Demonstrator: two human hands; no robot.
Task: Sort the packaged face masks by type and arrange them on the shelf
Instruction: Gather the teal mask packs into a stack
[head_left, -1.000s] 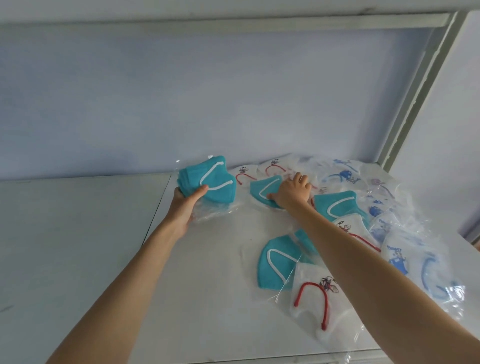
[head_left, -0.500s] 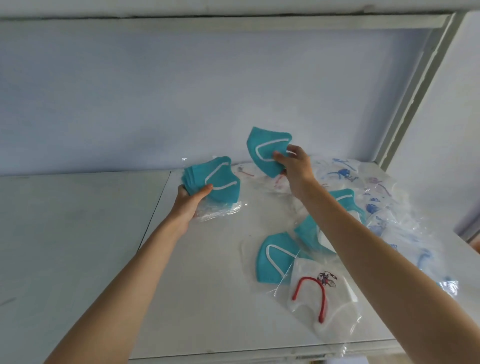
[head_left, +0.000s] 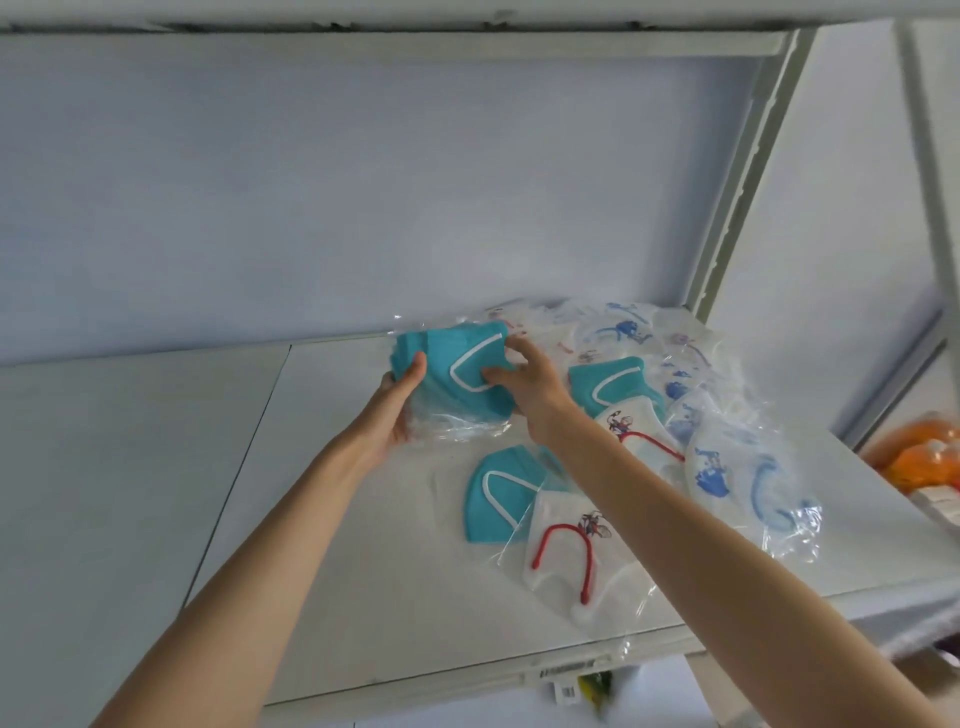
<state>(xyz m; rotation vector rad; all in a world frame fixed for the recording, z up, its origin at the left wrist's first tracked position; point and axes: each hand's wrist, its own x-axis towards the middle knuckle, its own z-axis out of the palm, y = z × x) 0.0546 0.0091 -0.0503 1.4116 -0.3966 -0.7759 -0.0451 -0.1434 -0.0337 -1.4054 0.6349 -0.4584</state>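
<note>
Left hand (head_left: 397, 410) grasping teal mask stack (head_left: 457, 379) above shelf (head_left: 363, 597), right hand (head_left: 524, 382) pinching its top mask, loose masks (head_left: 717, 441) beside

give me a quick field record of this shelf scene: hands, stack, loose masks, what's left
left hand: grips teal mask stack from its left side
right hand: fingers on the stack's top mask
loose teal masks: one near front, one to the right
white red-loop mask: front edge of shelf
blue-print masks: unsorted pile, right side
</note>
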